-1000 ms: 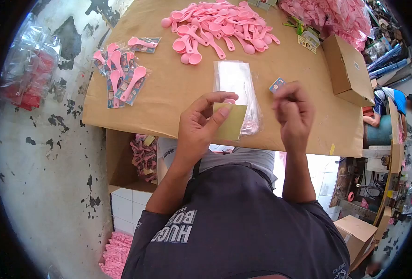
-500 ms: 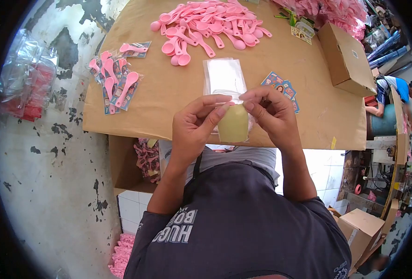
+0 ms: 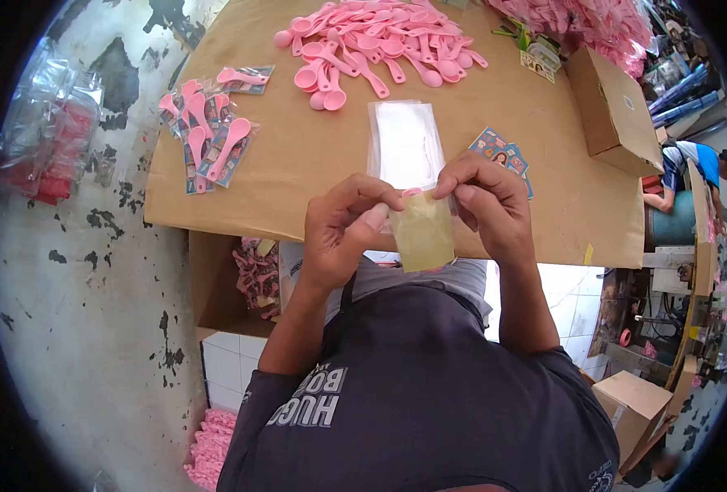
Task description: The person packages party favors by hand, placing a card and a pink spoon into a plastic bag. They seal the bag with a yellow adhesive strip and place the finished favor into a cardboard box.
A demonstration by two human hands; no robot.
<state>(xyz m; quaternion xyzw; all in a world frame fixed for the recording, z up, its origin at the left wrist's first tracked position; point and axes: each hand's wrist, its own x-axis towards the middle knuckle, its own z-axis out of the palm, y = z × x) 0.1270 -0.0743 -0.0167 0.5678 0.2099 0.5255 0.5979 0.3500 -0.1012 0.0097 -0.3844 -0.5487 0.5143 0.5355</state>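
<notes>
Between my hands hangs a small clear plastic bag (image 3: 426, 235) with a pale yellow card side facing me. A bit of pink shows at its top edge. My left hand (image 3: 345, 228) is closed in a pinch at the bag's upper left corner. At the upper right corner, my right hand (image 3: 490, 207) pinches it between thumb and fingers. Just behind lies a stack of flat clear bags (image 3: 406, 146) on the table. Blue printed cards (image 3: 504, 156) are fanned out beyond my right hand.
A heap of pink spoons (image 3: 380, 49) covers the table's far part. Bagged spoons with cards (image 3: 207, 135) lie at the left. A cardboard box (image 3: 613, 111) stands at the right edge. Another person (image 3: 699, 168) bends down at far right. Clear bags (image 3: 47, 135) hang on the left wall.
The bag in my hands has come slightly lower and to the right, and its yellow face shows more fully. Both hands keep their pinch near its top. The view has shifted a little.
</notes>
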